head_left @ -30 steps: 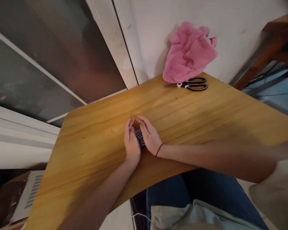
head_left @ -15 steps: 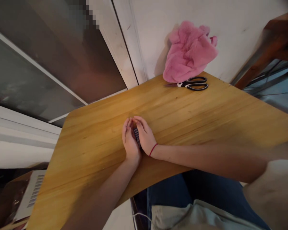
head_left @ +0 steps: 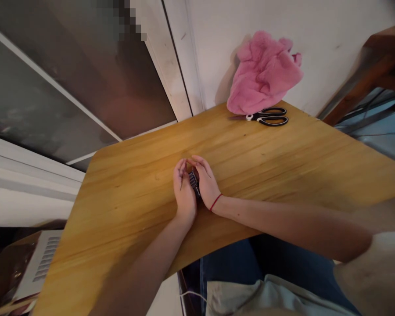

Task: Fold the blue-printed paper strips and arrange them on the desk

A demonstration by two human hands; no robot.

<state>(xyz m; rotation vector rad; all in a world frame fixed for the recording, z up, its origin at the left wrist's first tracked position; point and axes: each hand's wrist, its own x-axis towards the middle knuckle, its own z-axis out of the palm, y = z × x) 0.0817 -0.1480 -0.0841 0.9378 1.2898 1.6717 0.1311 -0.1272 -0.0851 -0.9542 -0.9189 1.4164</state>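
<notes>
My left hand point(head_left: 183, 193) and my right hand point(head_left: 206, 182) press together on the wooden table point(head_left: 125, 206), near its middle. Between the palms sits a small dark striped object point(head_left: 194, 182); only a narrow strip of it shows and I cannot tell what it is. Both hands cup it from either side, fingertips almost meeting on the far side. A red string circles my right wrist.
A pink fluffy cloth point(head_left: 263, 72) leans against the white wall at the table's far edge. Black-handled scissors point(head_left: 266, 117) lie just in front of it. A dark window pane is at the left, a wooden furniture frame at the far right.
Both hands stay closed around the striped object and have shifted only slightly on the table. Less of the object shows than a second ago.
</notes>
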